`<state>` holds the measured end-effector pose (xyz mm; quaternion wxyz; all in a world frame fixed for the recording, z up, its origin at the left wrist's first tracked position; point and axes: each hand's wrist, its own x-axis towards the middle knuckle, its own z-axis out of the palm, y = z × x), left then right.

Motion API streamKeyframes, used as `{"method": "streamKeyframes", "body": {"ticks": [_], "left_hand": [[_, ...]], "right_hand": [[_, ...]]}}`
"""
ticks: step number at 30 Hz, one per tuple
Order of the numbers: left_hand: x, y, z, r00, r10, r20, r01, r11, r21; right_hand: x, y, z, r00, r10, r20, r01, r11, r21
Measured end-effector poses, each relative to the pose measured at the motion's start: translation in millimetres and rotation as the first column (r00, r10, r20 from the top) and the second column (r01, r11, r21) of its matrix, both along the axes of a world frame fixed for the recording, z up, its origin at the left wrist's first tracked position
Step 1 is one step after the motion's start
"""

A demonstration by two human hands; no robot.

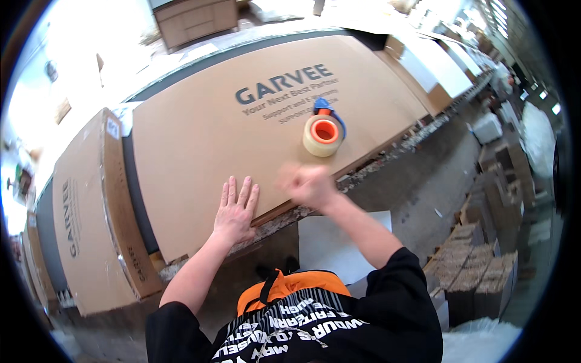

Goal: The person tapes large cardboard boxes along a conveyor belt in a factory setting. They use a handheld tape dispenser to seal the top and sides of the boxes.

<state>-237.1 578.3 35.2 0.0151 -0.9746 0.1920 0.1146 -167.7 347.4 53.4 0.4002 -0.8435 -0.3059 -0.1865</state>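
A large flat cardboard box [200, 133] with dark print lies across the bench in front of me. My left hand [235, 213] rests flat near its front edge, fingers spread and holding nothing. Over the same edge, to the right, is my right hand [307, 184]. It looks curled, but motion smears its fingers, and whether anything is in them cannot be made out. Just beyond my right hand, a tape dispenser [339, 115] with a blue body sits on the box. It carries a roll of clear tape [315, 147] on an orange hub; neither hand touches it.
To the left, another printed carton [91, 206] lies on the conveyor-like bench, across a dark gap. A white and brown box [423, 66] stands at the far right. Stacked cardboard [478, 266] fills the floor on the right. A white sheet [327, 242] lies below the bench edge.
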Motion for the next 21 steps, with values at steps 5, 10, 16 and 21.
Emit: {"method": "streamKeyframes", "body": {"ticks": [5,10,16,21], "left_hand": [[-3.1,3.3,-3.3,0.999,-0.006,0.047,0.007,0.999,-0.033],[2.8,-2.3,-10.3,0.994,-0.05,0.093,0.054,0.997,-0.045],[1.1,6.1,-35.7,0.98,-0.037,0.196,0.057,0.994,-0.098],[-2.3,13.4,-31.1,0.98,-0.05,0.192,0.069,0.993,-0.096]], "right_hand": [[120.2,-95.7,3.3,0.734,-0.673,0.088,0.678,0.72,-0.145],[180.5,-127.7,-40.3,0.431,-0.114,-0.895,0.231,0.973,-0.012],[159.1,-71.5,-27.4,0.518,-0.119,-0.847,0.24,0.971,0.01],[123.3,-16.2,67.5,0.716,-0.107,-0.69,0.178,0.983,0.033]]}}
